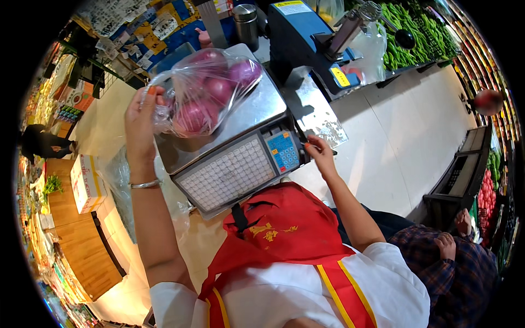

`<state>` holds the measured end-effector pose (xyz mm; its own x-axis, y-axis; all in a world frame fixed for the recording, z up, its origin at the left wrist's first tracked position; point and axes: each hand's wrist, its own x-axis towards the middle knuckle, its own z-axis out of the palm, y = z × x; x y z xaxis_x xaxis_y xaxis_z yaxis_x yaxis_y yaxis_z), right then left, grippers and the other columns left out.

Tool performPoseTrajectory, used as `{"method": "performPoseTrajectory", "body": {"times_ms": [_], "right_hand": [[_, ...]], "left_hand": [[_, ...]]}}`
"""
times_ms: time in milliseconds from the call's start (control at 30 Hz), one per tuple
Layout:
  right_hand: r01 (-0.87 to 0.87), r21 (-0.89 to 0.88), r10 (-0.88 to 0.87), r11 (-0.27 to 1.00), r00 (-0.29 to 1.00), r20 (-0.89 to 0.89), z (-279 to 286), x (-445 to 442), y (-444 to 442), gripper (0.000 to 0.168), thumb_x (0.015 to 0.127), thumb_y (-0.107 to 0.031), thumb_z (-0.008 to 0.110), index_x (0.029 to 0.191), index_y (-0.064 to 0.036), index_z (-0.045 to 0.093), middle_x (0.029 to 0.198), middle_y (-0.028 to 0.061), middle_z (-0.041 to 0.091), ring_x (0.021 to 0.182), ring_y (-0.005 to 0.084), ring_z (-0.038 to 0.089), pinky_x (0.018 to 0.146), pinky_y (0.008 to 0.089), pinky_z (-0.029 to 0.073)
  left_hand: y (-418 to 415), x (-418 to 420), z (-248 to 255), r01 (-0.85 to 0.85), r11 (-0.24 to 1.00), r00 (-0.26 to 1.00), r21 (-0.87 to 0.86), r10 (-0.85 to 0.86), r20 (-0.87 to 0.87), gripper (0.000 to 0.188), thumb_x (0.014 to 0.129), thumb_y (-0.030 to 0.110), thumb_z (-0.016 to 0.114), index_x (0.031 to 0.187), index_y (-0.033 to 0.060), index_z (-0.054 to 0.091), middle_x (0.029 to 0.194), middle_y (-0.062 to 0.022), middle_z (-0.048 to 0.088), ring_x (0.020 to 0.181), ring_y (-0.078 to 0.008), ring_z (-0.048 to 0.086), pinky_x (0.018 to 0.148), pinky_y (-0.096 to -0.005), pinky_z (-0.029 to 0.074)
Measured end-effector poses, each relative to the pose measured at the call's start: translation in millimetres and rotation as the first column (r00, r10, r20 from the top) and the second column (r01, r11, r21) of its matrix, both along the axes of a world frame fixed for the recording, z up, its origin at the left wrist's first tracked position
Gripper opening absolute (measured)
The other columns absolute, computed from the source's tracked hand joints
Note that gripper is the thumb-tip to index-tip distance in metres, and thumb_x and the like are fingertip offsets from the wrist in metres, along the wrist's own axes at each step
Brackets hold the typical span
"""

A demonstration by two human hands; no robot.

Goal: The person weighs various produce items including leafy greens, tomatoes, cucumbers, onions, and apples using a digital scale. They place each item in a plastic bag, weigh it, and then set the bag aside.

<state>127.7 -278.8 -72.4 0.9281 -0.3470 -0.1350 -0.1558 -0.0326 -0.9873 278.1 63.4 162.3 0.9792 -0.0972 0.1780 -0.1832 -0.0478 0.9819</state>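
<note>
A clear plastic bag of red onions (213, 88) rests on the metal pan (256, 119) of a weighing scale. My left hand (143, 112) grips the gathered neck of the bag at its left side. Below the pan lies the scale's white key grid (227, 174), with a blue number keypad (283, 151) at its right end. My right hand (322, 156) is at the scale's right end, its fingertips close together by the edge near the keypad; what they touch there is too small to tell.
A blue bag-sealing machine (303, 41) stands behind the scale, beside a steel canister (246, 26). Green peppers (410, 37) fill a display at the upper right. Another person in a plaid shirt (447, 270) stands at my right. A white carton (86, 184) is at the left.
</note>
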Motion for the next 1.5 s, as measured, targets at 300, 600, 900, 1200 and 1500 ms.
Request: {"method": "performPoseTrajectory", "body": {"times_ms": [300,600,900,1200,1500], "right_hand": [[-0.179,-0.048,0.179,0.983,0.984,-0.006,-25.0,-13.5,30.2,0.082,0.064,-0.012,0.077,0.130,0.003,0.029,0.114,0.0156,0.048,0.100,0.0208,0.050,0.087,0.0291,0.041],[-0.139,-0.038,0.134,0.990,0.985,-0.109,-19.5,0.5,21.8,0.066,0.068,-0.023,0.076,0.117,0.005,0.042,0.093,0.0146,0.058,0.081,0.0163,0.057,0.067,0.0249,0.046],[-0.087,0.194,0.129,0.977,0.967,-0.220,-18.2,7.6,9.8,0.048,0.075,-0.020,0.070,0.112,0.004,0.051,0.083,0.0080,0.062,0.069,0.0100,0.058,0.058,0.0215,0.044],[-0.137,0.226,0.174,0.964,0.973,-0.153,-14.2,-4.5,9.0,0.053,0.072,0.004,0.067,0.121,0.003,0.046,0.100,0.0071,0.060,0.089,0.0120,0.056,0.075,0.0230,0.046],[-0.086,-0.283,0.061,0.955,0.994,-0.096,-14.0,11.7,40.3,0.085,0.057,-0.039,0.079,0.118,0.007,0.040,0.104,0.0222,0.055,0.096,0.0281,0.055,0.080,0.0334,0.044]], "left_hand": [[0.6,-46.4,22.6,-0.591,0.775,0.752,0.223,0.428,0.502,0.039,0.088,0.019,0.051,0.121,0.0001,0.043,0.124,-0.0107,0.043,0.113,-0.0196,0.042,0.095,-0.0315,0.031],[-3.6,-101.2,0.1,-0.634,0.758,0.736,0.149,0.534,0.416,0.039,0.088,0.018,0.049,0.121,-0.0029,0.042,0.124,-0.0142,0.042,0.117,-0.0221,0.037,0.098,-0.0325,0.028],[-7.2,-116.8,-26.9,-0.529,0.838,0.823,0.135,0.468,0.323,0.038,0.086,0.012,0.052,0.120,0.0004,0.041,0.123,-0.0083,0.042,0.113,-0.0170,0.040,0.099,-0.0323,0.025],[-8.5,-126.4,-37.0,-0.488,0.868,0.859,0.091,0.460,0.226,0.036,0.087,0.012,0.051,0.120,0.0016,0.041,0.124,-0.0081,0.041,0.114,-0.0161,0.038,0.100,-0.0326,0.024],[-7.2,-127.3,-43.9,-0.525,0.841,0.837,0.134,0.482,0.259,0.034,0.088,0.010,0.047,0.119,-0.0010,0.043,0.121,-0.0099,0.045,0.114,-0.0176,0.040,0.097,-0.0292,0.029]]}}
